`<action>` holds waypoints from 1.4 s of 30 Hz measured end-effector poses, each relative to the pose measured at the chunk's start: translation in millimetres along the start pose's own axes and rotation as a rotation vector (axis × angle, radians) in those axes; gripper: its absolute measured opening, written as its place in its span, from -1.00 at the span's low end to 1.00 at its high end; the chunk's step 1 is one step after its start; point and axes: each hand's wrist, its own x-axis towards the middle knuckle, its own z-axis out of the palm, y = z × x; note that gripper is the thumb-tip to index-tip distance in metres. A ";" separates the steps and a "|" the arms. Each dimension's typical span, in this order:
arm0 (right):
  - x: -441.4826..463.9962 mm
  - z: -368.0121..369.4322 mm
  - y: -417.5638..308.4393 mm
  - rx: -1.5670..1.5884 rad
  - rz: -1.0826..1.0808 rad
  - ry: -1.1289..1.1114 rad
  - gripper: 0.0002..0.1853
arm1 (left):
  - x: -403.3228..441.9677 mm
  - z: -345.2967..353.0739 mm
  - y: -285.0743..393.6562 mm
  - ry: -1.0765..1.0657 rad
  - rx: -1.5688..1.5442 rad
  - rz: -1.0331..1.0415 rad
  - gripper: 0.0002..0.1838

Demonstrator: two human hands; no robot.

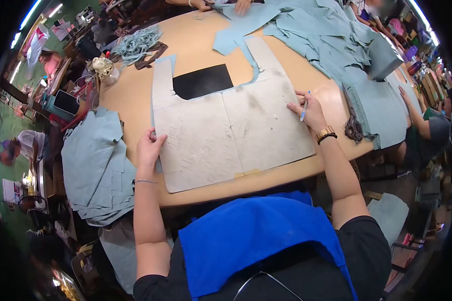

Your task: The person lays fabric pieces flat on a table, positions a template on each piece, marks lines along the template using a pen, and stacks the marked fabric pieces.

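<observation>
A large off-white cardboard pattern (201,135) with a cut-out at its far side lies on the table before me. Pale blue-green fabric (173,61) peeks out along its edges. At the pattern's left edge, my left hand (149,146) is closed, thumb on top and fingers at the side. My right hand (310,111) grips the right edge and also has a blue-and-clear pen (304,108) between its fingers. Within the cut-out, a black rectangle (206,81) shows on the tabletop.
The tan table (130,103) carries a fabric stack (95,165) at left, a fabric heap (316,37) at far right and tangled strips (138,42). Across the table, a person's hands (242,7) work with scissors (215,8). Another person's arm (411,108) rests on cloth at right.
</observation>
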 end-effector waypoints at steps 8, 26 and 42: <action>4.0 5.2 3.9 -0.074 0.000 0.018 -0.39 | 2.4 -1.5 4.3 0.017 0.067 -0.006 -0.45; 14.1 4.0 -5.4 -0.391 -0.065 0.006 -0.36 | 10.2 -8.2 11.6 0.028 0.503 0.016 -0.41; 13.4 -10.2 14.2 0.074 0.107 -0.062 -0.56 | 23.1 -12.6 -24.5 -0.025 0.019 0.031 -0.40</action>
